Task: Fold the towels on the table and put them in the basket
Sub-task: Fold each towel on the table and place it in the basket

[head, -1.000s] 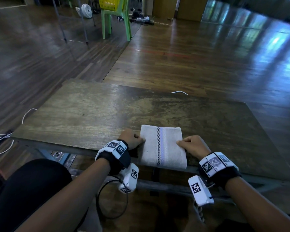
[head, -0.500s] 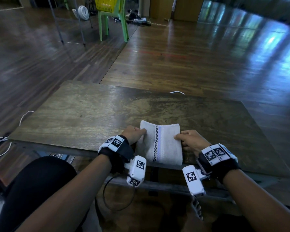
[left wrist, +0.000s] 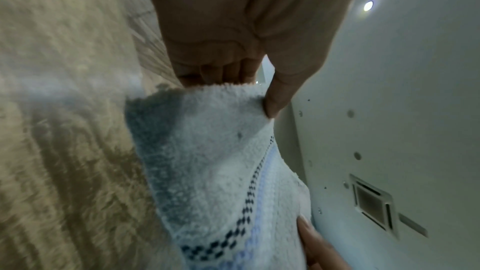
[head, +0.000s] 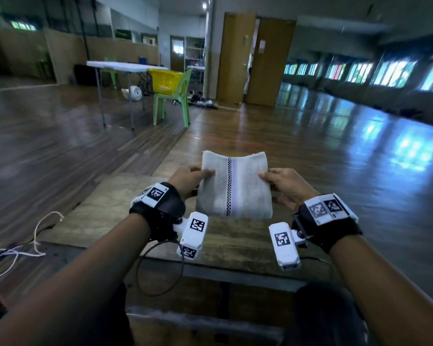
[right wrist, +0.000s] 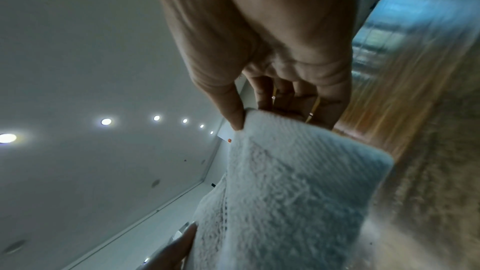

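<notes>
Item: folded white terry towel with checkered stripe [head: 234, 186], lifted above my brown wooden table [head: 105, 216]. Left hand [head: 189, 179] and right hand [head: 285, 186] pinch opposite edges (thumbs on top). Risk: layers slipping, fold opening before the yellow plastic basket [head: 166, 81], well off.

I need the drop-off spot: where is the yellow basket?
In the head view, the yellow basket sits far off, upper left, on a green chair beside a white folding table.

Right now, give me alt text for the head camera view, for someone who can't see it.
Two hands, left hand and right hand, hold a folded white towel by its sides above a wooden table. Far behind, a yellow basket sits on a green chair.
</notes>
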{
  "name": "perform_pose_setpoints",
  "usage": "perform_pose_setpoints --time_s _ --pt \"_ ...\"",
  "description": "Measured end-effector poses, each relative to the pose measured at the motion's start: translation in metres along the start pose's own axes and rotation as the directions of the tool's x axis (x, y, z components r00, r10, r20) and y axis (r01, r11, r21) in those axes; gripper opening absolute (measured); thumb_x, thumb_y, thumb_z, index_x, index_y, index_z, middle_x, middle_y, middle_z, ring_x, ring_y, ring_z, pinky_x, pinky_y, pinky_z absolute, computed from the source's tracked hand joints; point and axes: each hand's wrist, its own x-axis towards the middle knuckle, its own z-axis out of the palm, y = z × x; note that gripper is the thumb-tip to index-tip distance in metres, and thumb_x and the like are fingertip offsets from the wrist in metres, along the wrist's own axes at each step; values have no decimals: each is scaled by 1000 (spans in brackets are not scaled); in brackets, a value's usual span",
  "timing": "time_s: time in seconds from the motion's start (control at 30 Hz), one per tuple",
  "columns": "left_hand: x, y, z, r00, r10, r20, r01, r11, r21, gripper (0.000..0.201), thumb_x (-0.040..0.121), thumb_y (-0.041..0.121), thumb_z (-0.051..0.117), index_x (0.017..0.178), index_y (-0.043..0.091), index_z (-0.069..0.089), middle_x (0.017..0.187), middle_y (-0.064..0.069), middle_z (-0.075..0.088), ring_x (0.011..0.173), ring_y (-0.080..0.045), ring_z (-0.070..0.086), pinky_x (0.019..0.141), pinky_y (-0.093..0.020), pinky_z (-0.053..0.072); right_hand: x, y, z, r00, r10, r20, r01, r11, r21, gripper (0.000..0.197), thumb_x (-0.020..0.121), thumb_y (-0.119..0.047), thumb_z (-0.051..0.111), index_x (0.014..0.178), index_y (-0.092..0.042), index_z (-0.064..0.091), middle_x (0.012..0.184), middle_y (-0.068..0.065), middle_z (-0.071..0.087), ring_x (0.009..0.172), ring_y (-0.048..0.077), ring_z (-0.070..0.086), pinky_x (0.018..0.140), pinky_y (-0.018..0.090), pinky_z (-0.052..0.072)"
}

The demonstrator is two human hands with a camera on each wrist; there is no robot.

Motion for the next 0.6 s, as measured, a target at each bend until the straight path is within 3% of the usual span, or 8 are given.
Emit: perform_pose_setpoints --time_s 0.17,0.27,0.37,0.43,0.53,0.6 --pt "-42 39 -25 996 73 -54 -72 997 18 22 89 20 61 106 5 60 83 -3 62 71 -14 58 60 -23 49 -30 -42 13 993 -104 63 105 995 -1 22 92 -15 56 109 -2 61 88 6 67 76 17 64 61 29 49" --pt "-64 48 -47 989 102 -110 -98 994 46 21 89 20 61 104 5 60 87 -6 63 74 -16 59 70 -28 51 -44 -54 31 983 -140 121 142 990 -8 26 91 -14 56 110 3 60 88 7 66 76 19 63 64 33 51" --pt "-87 49 -72 980 107 -170 -96 993 69 22 89 19 60 106 4 60 87 -7 63 72 -16 60 65 -25 53 -51 -60 56 966 -145 215 151 989 -12 20 91 -15 57 102 0 63 90 10 67 83 25 63 83 47 53" --pt "-102 45 -91 966 98 -241 -80 993 82 24 90 19 60 107 3 60 85 -6 63 70 -16 60 59 -24 53 -53 -63 78 947 -138 290 148 989 -14 11 92 -14 55 94 -5 62 92 11 65 90 28 62 91 50 49" --pt "-126 37 -125 930 81 -360 -51 994 92 28 89 19 60 111 1 61 83 -6 62 68 -18 58 56 -27 48 -51 -64 117 913 -140 383 149 989 6 17 92 -16 56 103 -5 61 99 12 66 97 30 61 92 48 50" --pt "-143 30 -149 897 63 -437 -33 997 77 29 89 18 61 111 0 62 85 -10 63 68 -21 58 59 -30 48 -50 -65 146 878 -157 452 165 986 20 19 91 -17 57 106 -7 60 99 10 66 91 26 63 80 41 53"
